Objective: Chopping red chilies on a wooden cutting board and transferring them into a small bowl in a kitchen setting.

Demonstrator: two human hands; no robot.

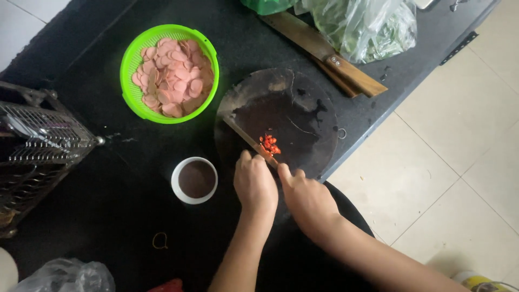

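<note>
Head view, green plastic colander (130,65) of pink sausage slices (173,77) far left, white cup (178,189) beside left hand (255,184), fingers clenched, right hand (307,199) grasping knife (246,138) by chopped red chilli (270,145) on round dark board (292,116), black desk (108,216).

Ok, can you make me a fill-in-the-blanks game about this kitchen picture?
1. The sliced pink sausage sits in a ____ basket.
2. The chopped bits on the round cutting board are ____ in colour.
3. The white cup stands to the ____ of both hands.

Missing words: green; red; left
</note>
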